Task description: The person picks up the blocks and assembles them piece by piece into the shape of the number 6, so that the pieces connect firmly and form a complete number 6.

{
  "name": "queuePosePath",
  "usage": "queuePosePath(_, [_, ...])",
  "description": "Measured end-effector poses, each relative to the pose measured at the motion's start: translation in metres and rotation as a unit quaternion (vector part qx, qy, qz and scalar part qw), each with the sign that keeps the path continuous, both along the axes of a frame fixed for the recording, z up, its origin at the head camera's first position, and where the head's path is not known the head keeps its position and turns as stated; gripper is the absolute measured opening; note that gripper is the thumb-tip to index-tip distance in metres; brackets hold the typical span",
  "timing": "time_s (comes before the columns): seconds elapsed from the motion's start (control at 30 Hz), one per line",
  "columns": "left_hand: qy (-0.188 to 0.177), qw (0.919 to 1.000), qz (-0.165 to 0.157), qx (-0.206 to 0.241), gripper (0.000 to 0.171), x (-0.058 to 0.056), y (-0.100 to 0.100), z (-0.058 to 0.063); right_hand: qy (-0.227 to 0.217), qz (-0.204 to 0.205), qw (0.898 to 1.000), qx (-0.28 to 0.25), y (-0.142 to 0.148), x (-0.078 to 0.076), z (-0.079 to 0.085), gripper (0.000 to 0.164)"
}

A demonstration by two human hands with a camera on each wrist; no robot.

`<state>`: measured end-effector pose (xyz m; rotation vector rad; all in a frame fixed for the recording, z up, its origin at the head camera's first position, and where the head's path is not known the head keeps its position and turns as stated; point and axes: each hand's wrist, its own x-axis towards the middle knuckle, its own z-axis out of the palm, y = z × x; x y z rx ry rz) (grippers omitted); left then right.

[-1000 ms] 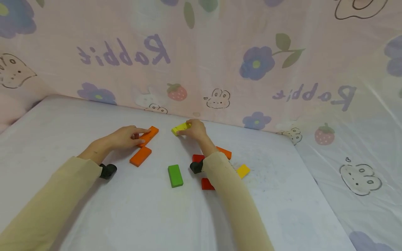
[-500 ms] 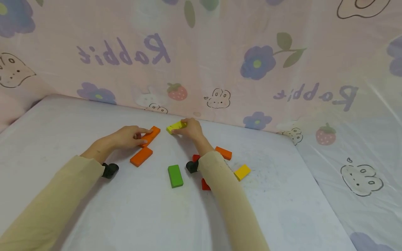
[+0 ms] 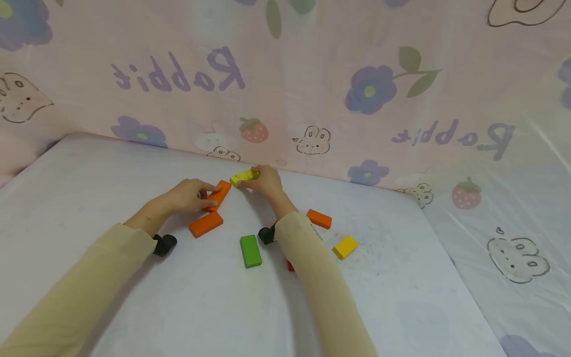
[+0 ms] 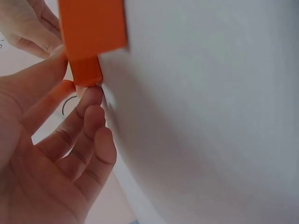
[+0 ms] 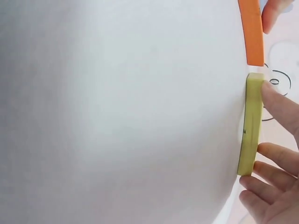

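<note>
At the back of the white table, my left hand (image 3: 189,195) pinches a long orange block (image 3: 220,192) between thumb and fingers. A second orange block (image 3: 206,224) lies at its near end; in the left wrist view this nearer block (image 4: 93,25) overlaps the held one. My right hand (image 3: 266,181) grips a long yellow block (image 3: 241,177), thumb on the near side and fingers along the far side. Seen from the right wrist, a narrow gap separates the yellow block's end (image 5: 252,121) from the orange block (image 5: 253,32). The fingers partly cover both blocks.
A green block (image 3: 251,251) lies mid-table between the forearms. Beyond the right forearm are another orange block (image 3: 319,218) and a golden-yellow block (image 3: 345,247). A red block (image 3: 291,266) is mostly hidden under the right sleeve. A printed curtain (image 3: 285,89) hangs behind the table.
My right hand has slid the yellow block left and slightly back, closer to the orange block. My left hand has shifted slightly right with its orange block; the nearer orange block has turned a little.
</note>
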<state>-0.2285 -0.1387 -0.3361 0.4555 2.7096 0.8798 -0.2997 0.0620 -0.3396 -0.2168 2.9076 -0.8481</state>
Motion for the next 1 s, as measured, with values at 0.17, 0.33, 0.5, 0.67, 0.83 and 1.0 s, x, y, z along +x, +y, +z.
queuePosePath(0.17, [-0.004, 0.9999, 0.009, -0.007, 0.050, 0.001, 0.005, 0.002, 0.002, -0.006, 1.000, -0.009, -0.002, 0.001, 0.000, 0.061])
queuePosePath(0.33, [-0.012, 0.9995, 0.025, -0.016, 0.050, 0.003, 0.008, 0.003, 0.003, -0.014, 1.000, -0.018, -0.005, 0.002, -0.001, 0.062])
queuePosePath(0.5, [-0.016, 0.9994, 0.028, -0.015, 0.050, 0.003, 0.010, 0.002, 0.003, -0.014, 1.000, -0.012, -0.007, 0.002, -0.003, 0.063])
queuePosePath(0.67, [-0.019, 0.9992, 0.028, -0.021, 0.050, 0.004, 0.010, 0.002, 0.002, -0.015, 1.000, -0.008, -0.010, 0.003, -0.003, 0.063])
queuePosePath(0.83, [-0.016, 0.9989, 0.030, -0.033, 0.050, 0.004, 0.012, 0.003, 0.005, -0.012, 1.000, 0.004, -0.011, 0.004, -0.002, 0.063])
queuePosePath(1.0, [-0.017, 0.9984, 0.035, -0.041, 0.049, 0.005, 0.015, 0.006, 0.003, -0.007, 1.000, 0.012, -0.010, 0.004, 0.000, 0.063])
